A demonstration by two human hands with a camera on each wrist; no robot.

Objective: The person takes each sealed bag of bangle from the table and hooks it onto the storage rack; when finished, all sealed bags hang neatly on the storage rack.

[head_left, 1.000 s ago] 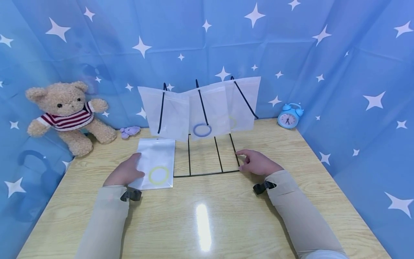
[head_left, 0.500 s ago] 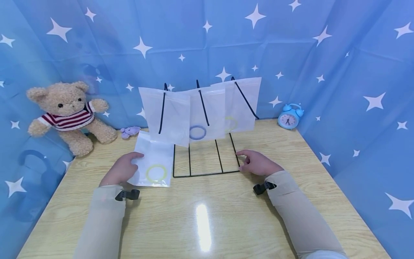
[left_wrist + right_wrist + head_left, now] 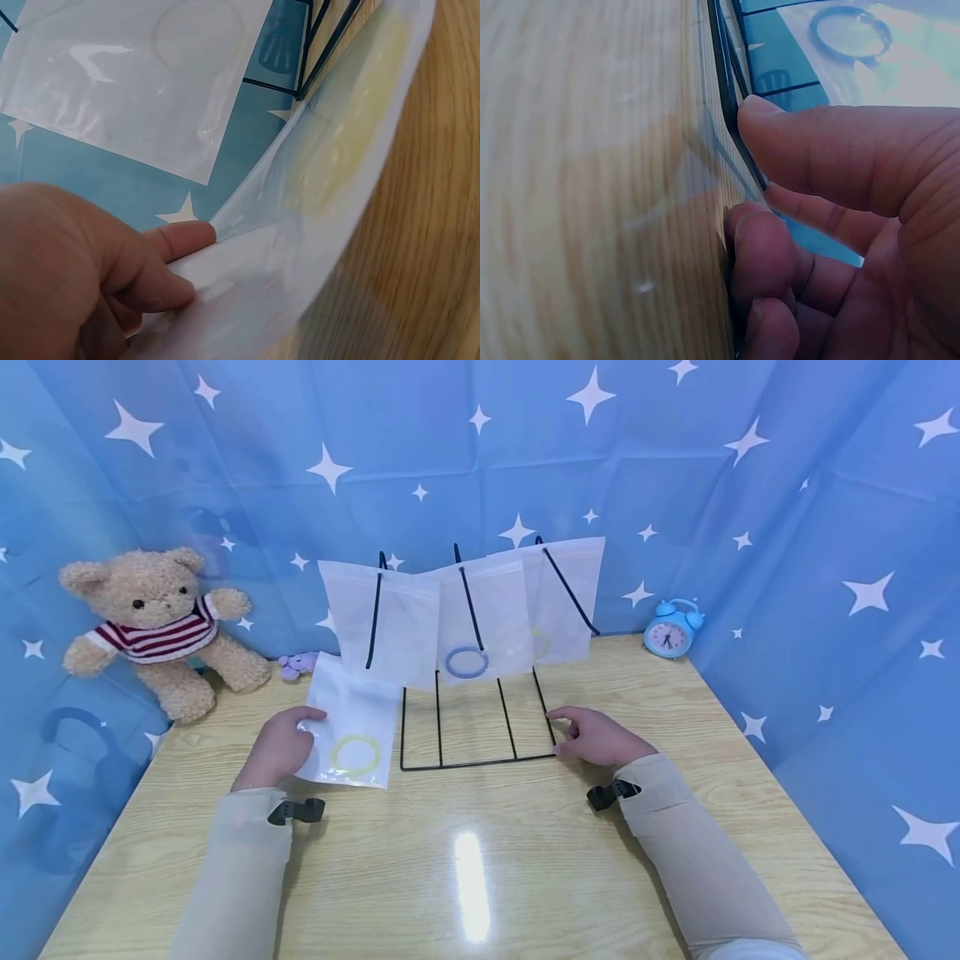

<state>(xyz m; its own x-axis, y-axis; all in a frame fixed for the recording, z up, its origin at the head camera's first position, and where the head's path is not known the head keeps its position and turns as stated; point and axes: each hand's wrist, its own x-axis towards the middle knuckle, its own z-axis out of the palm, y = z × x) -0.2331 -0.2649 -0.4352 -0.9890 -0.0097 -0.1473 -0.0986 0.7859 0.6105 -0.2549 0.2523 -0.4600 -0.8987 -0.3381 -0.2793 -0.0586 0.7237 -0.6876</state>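
My left hand (image 3: 275,747) pinches the left edge of a clear-white zip bag (image 3: 348,693), which tilts up off the table. A yellow ring (image 3: 335,753) lies inside it, near the bottom; the left wrist view shows the bag (image 3: 247,262) bending. With thumb and forefinger, my right hand (image 3: 600,737) grips the right front of a black wire display rack (image 3: 450,766). On its hooks hang a left bag (image 3: 405,627), a middle bag with a blue ring (image 3: 447,662), and a right bag (image 3: 573,593) with a faint yellow ring.
On the wooden table (image 3: 397,877), a teddy bear (image 3: 157,610) sits at the back left. A small purple toy (image 3: 292,667) lies beside it, partly behind the held bag. At the back right stands a blue alarm clock (image 3: 669,635). A starry curtain hangs close behind the rack.
My left hand has drawn the bag leftward and a little up, off the rack's left edge, and tilted it. The hanging bags swayed slightly. My right hand stays put on the rack.
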